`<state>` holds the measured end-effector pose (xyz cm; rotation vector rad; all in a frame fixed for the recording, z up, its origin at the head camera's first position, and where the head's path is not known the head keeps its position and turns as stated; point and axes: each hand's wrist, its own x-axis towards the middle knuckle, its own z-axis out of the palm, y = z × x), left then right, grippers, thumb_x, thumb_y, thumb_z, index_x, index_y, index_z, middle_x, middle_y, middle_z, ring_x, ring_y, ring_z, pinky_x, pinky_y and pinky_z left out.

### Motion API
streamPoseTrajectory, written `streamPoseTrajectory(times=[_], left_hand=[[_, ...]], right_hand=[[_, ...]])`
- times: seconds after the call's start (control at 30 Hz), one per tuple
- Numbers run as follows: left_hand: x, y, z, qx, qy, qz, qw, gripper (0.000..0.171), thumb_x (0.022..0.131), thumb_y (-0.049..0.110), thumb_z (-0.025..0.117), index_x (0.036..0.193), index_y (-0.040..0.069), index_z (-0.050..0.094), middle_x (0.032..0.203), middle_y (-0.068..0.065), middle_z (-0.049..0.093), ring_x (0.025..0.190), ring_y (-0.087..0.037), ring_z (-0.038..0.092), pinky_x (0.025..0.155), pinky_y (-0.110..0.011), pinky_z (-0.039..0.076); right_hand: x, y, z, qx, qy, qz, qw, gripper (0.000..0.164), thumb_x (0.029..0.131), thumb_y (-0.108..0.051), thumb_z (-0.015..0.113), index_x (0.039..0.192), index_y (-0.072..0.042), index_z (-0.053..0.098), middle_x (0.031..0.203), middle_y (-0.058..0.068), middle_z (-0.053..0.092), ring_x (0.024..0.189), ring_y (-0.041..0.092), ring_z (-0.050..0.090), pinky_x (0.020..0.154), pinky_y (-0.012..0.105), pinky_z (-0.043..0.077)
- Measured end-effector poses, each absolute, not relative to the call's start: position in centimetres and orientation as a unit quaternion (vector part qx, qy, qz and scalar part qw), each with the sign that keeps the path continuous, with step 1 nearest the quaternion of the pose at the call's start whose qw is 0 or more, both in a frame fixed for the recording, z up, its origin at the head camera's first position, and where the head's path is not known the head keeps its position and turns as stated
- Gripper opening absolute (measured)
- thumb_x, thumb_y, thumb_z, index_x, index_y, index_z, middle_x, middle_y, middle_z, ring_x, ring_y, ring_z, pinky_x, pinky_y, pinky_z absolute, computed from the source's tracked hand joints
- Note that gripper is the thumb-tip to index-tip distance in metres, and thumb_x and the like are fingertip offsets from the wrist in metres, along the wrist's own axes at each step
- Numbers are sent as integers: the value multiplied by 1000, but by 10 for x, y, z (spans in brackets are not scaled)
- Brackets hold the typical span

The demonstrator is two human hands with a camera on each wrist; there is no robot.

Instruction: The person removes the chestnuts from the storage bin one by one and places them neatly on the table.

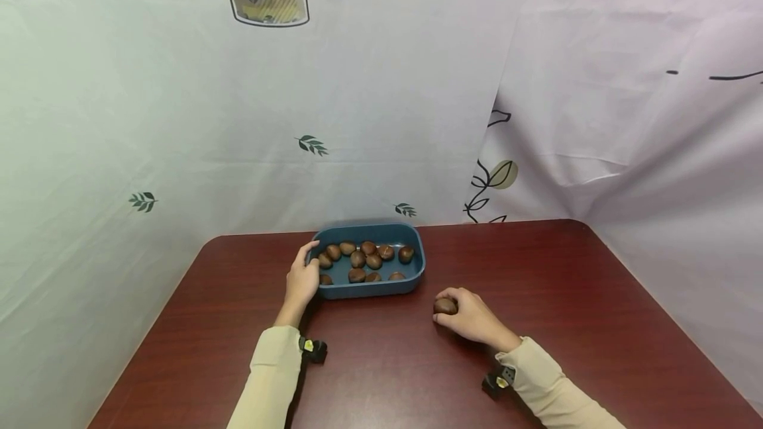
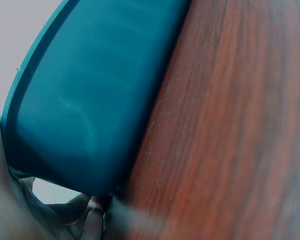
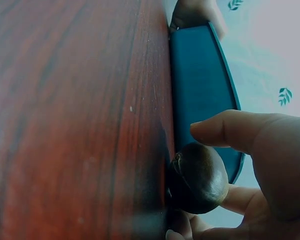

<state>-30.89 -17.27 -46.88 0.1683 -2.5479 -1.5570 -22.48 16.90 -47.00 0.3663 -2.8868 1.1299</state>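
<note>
A blue plastic tray with rounded corners stands at the back of the table, several brown chestnuts spread over its floor. My left hand grips its left end, thumb at the rim and fingers round the outside of the end wall. The tray's side wall fills much of the left wrist view. To the right and in front of the tray, my right hand holds one chestnut between thumb and curled fingers, low over the tabletop. The fingertips behind this chestnut are partly hidden.
The dark red wooden table carries the tray near its far edge. A pale hanging cloth with leaf prints rises right behind that edge and along the sides. Each wrist wears a small black camera on a strap.
</note>
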Motion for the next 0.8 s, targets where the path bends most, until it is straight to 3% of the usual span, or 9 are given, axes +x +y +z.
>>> streamPoseTrajectory(times=[0.67, 0.8], left_hand=[[-310, -173, -471, 58, -856, -508, 80, 45, 102, 19, 37, 145, 29, 46, 74, -9, 45, 49, -16, 26, 52, -33, 30], [-311, -172, -469, 57, -855, -509, 83, 46, 102, 19, 37, 146, 30, 46, 82, -12, 52, 48, -15, 25, 51, -33, 30]], right_hand=[[-225, 168, -473, 118, -929, 352, 15, 32, 78, -19, 80, 108, -9, 71, 94, 2, 63, 81, 15, 54, 71, 35, 44], [-226, 168, -471, 115, -928, 355, 16, 31, 78, -19, 80, 107, -9, 72, 93, 2, 63, 81, 15, 54, 71, 35, 44]])
